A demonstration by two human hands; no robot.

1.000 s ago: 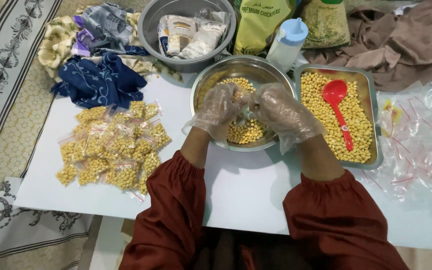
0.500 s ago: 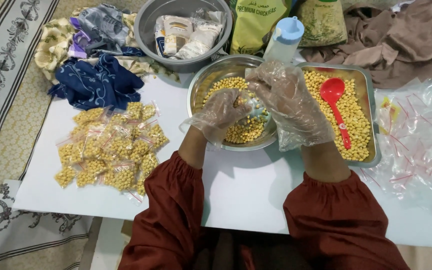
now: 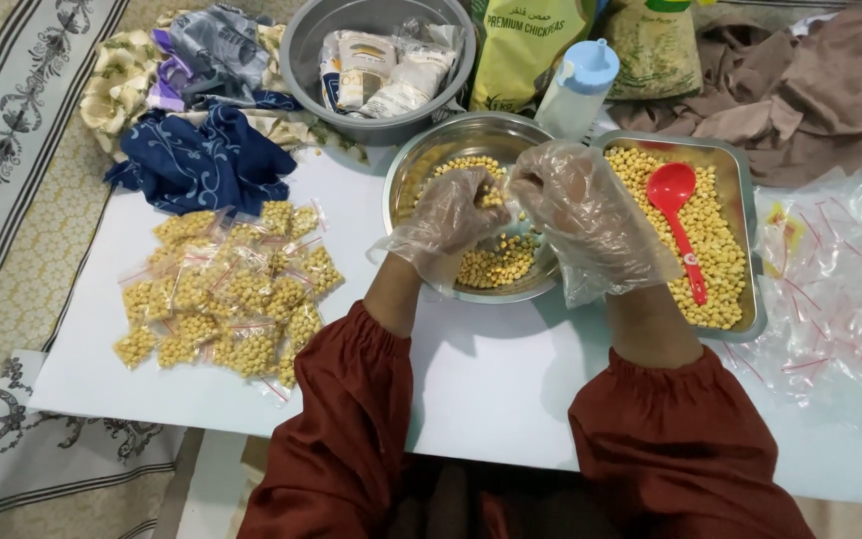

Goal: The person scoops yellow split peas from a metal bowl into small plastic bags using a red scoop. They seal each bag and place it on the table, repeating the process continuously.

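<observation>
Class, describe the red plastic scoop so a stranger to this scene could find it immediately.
Start at the white table, then find the rectangular metal tray of yellow chickpeas right of the round steel bowl. The red plastic scoop lies on those chickpeas, the only bright red thing there.

A blue patterned cloth lies beside a grey tub, near a red scoop.
</observation>
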